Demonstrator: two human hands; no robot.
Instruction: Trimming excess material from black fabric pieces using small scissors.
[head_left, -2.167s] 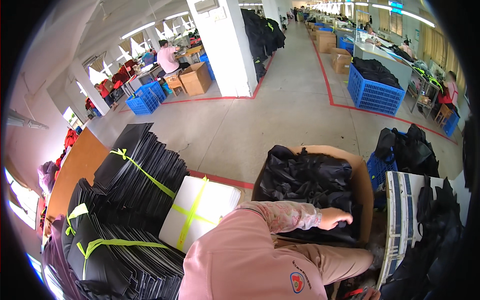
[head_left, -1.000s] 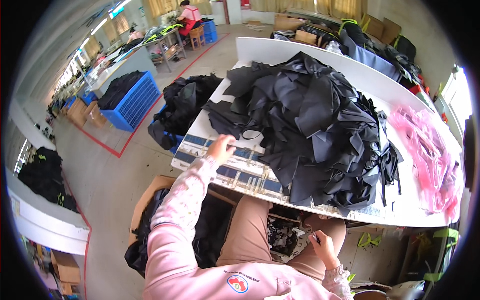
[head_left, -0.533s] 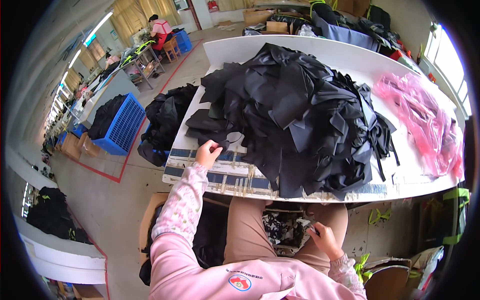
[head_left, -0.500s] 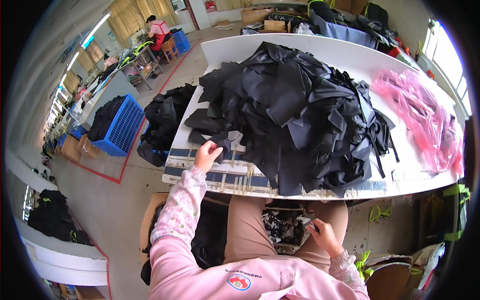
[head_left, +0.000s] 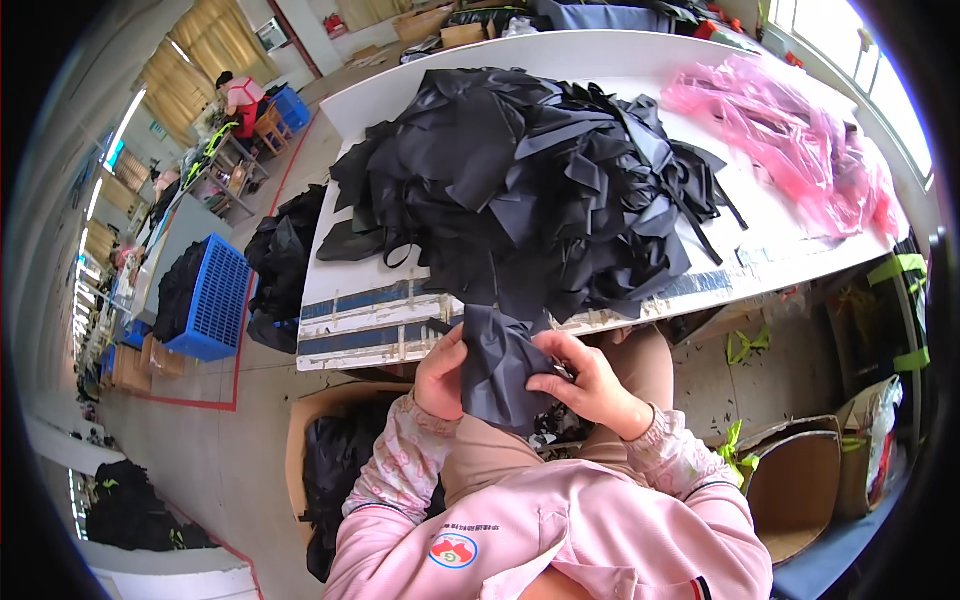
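Above my lap, just off the table's front edge, I hold a black fabric piece (head_left: 503, 372) between both hands. My left hand (head_left: 438, 376) grips its left side, with the thumb at the upper edge. On the other side my right hand (head_left: 595, 388) pinches the cloth between thumb and fingers. Something small shows by the right fingers, too hidden to name. Beyond my hands a big heap of black fabric pieces (head_left: 480, 165) covers much of the white table (head_left: 345, 278), and some pieces hang to its front edge.
Pink plastic sheeting (head_left: 790, 135) lies on the table's right. A cardboard box (head_left: 300, 430) with black fabric stands at my left, and an open carton (head_left: 795, 490) at my right. Blue crate (head_left: 213, 305) and a seated person (head_left: 243, 100) are at left.
My left hand has brought a black piece from the heap's left edge to above my lap. My right hand, earlier low with a small pale thing, has risen and grips the piece. The view has shifted.
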